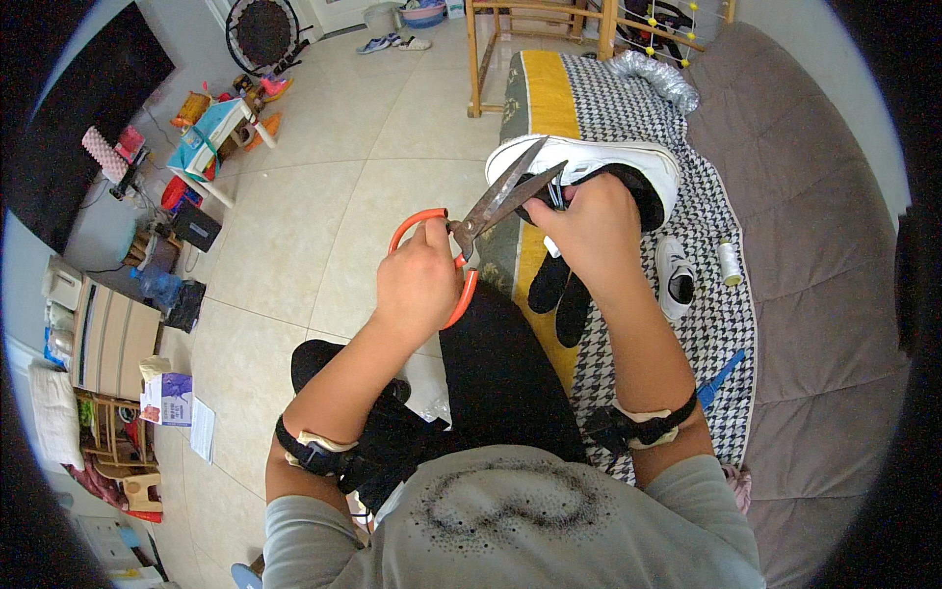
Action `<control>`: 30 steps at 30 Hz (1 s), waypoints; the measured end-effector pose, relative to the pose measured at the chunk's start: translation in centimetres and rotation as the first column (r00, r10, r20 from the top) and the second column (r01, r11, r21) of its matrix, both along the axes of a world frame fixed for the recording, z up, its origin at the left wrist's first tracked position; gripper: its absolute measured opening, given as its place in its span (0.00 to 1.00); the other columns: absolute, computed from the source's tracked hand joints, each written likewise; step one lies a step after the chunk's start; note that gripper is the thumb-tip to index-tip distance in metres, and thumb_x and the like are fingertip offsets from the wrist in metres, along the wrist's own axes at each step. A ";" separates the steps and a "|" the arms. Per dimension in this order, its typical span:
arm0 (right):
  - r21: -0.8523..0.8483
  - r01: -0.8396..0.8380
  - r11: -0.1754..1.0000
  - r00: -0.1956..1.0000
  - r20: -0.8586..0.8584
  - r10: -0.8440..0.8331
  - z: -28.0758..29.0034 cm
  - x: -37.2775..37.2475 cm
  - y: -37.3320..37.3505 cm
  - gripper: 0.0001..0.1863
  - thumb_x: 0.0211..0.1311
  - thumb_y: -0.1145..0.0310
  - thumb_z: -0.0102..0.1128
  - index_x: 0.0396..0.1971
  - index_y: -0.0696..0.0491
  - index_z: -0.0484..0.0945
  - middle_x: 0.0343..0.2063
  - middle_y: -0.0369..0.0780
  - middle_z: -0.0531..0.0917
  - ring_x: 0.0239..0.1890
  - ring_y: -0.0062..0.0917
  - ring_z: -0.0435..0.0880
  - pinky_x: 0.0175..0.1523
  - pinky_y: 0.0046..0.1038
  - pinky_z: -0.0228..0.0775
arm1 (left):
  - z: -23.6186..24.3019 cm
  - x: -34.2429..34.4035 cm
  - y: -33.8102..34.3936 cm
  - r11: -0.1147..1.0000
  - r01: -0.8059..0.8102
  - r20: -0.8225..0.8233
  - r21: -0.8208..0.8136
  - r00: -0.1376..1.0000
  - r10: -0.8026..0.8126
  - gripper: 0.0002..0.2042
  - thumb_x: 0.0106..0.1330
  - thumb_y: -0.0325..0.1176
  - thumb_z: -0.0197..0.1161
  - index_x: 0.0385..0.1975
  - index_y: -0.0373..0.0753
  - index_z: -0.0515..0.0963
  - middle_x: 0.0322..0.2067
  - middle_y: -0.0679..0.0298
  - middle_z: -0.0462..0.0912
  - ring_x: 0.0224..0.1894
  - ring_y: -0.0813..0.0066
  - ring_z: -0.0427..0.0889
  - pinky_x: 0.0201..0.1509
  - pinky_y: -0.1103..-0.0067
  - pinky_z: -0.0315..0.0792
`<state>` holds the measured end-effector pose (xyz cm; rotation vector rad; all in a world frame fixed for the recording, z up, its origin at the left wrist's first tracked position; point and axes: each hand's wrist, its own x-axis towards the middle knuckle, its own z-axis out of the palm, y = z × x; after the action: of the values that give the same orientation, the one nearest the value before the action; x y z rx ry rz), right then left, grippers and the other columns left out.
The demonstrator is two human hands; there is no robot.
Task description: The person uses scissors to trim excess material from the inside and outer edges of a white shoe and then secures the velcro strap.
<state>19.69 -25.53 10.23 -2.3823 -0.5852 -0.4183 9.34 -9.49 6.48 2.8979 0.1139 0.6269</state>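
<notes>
My left hand (417, 270) is closed on large scissors (468, 232) with orange handles, their blades apart and pointing up and right toward the shoe. My right hand (589, 221) grips a white shoe (520, 152) with a black interior, fingers curled at its opening around something dark and narrow that I cannot fully make out, close to the blade tips. Below the shoe are black insole-like pieces (568, 304). To the right, a smaller white shoe (675, 275) and a spool of white thread (729, 261) lie on a houndstooth and yellow cloth (538, 88).
A grey padded seat (814, 294) runs along the right. Tiled floor (304, 167) stretches to the left, with a small table (211, 137), a purple-and-white box (166, 398) and various items along the wall. A wooden rack (481, 59) stands ahead. A blue object (721, 378) lies beside my right arm.
</notes>
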 end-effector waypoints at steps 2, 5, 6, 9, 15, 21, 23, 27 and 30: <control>0.000 -0.004 1.000 1.000 -0.015 0.004 0.1 0.0 0.0 0.17 0.35 0.62 0.68 0.21 0.61 0.76 0.17 0.45 0.77 0.19 0.37 0.76 0.27 0.31 0.67 | 0.1 0.0 0.0 1.000 -0.005 -0.010 -0.002 1.000 0.005 0.25 0.44 0.26 0.62 0.44 0.29 0.62 0.28 0.48 0.75 0.27 0.52 0.78 0.28 0.67 0.72; 0.081 -0.056 0.995 0.998 -0.029 0.059 0.3 -0.1 0.0 0.16 0.35 0.64 0.68 0.21 0.61 0.77 0.17 0.44 0.78 0.19 0.34 0.76 0.27 0.30 0.67 | 0.0 0.1 0.2 1.000 -0.005 -0.012 -0.005 1.000 0.005 0.24 0.45 0.25 0.61 0.44 0.28 0.62 0.29 0.47 0.75 0.27 0.51 0.78 0.28 0.66 0.72; 0.145 -0.096 0.985 0.995 -0.014 0.099 0.5 -0.2 0.0 0.15 0.35 0.66 0.68 0.22 0.61 0.77 0.17 0.43 0.78 0.18 0.32 0.77 0.27 0.29 0.67 | 0.0 0.3 0.3 1.000 -0.007 -0.014 -0.004 1.000 0.007 0.24 0.45 0.25 0.61 0.44 0.28 0.62 0.28 0.47 0.75 0.26 0.51 0.78 0.28 0.66 0.72; 0.234 -0.174 0.956 0.983 -0.014 0.182 -0.1 0.5 -0.3 0.14 0.35 0.69 0.68 0.23 0.61 0.78 0.18 0.41 0.80 0.19 0.25 0.78 0.27 0.26 0.67 | 0.2 0.4 0.3 1.000 0.000 -0.006 0.002 1.000 0.000 0.23 0.46 0.24 0.60 0.43 0.27 0.62 0.27 0.46 0.75 0.25 0.51 0.78 0.28 0.66 0.72; 0.267 -0.221 0.938 0.953 -0.143 0.265 0.4 1.0 -0.4 0.13 0.37 0.70 0.68 0.25 0.62 0.79 0.20 0.39 0.81 0.20 0.17 0.77 0.26 0.21 0.67 | 0.3 0.3 0.9 0.999 0.041 0.041 0.030 0.998 -0.042 0.22 0.45 0.23 0.59 0.42 0.27 0.63 0.24 0.46 0.75 0.24 0.51 0.77 0.27 0.66 0.72; 0.263 -0.238 0.935 0.958 -0.096 0.271 0.4 0.8 -0.3 0.13 0.37 0.69 0.68 0.25 0.61 0.79 0.18 0.37 0.80 0.18 0.16 0.74 0.25 0.21 0.65 | 0.0 0.3 1.2 0.999 0.044 -0.007 0.020 0.999 -0.043 0.23 0.45 0.23 0.59 0.43 0.28 0.62 0.21 0.46 0.75 0.22 0.50 0.77 0.25 0.66 0.72; 0.254 -0.237 0.938 0.962 -0.076 0.263 0.3 0.8 -0.3 0.13 0.37 0.69 0.68 0.24 0.61 0.79 0.18 0.37 0.80 0.17 0.16 0.74 0.25 0.21 0.65 | 0.0 0.3 1.2 0.999 0.047 -0.012 0.012 0.999 -0.047 0.23 0.45 0.23 0.59 0.43 0.28 0.62 0.21 0.46 0.75 0.22 0.50 0.77 0.25 0.66 0.72; 0.248 -0.240 0.939 0.964 -0.051 0.260 0.3 0.6 -0.2 0.13 0.37 0.69 0.67 0.24 0.60 0.79 0.18 0.37 0.80 0.17 0.17 0.73 0.25 0.21 0.64 | 0.1 0.3 1.2 0.998 0.064 -0.001 -0.003 0.998 -0.064 0.24 0.46 0.23 0.58 0.45 0.28 0.61 0.21 0.46 0.75 0.23 0.50 0.77 0.25 0.66 0.72; 0.231 -0.242 0.942 0.964 -0.048 0.260 0.6 0.4 -0.2 0.13 0.37 0.69 0.67 0.25 0.59 0.79 0.18 0.38 0.80 0.17 0.18 0.73 0.25 0.22 0.64 | 0.2 0.4 1.1 0.997 0.072 -0.013 -0.011 0.997 -0.073 0.24 0.46 0.23 0.58 0.46 0.27 0.61 0.21 0.46 0.75 0.23 0.50 0.77 0.25 0.66 0.72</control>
<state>20.13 -25.76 10.80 -2.0672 -0.7542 -0.2610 9.72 -8.42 6.69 2.8823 0.0135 0.5924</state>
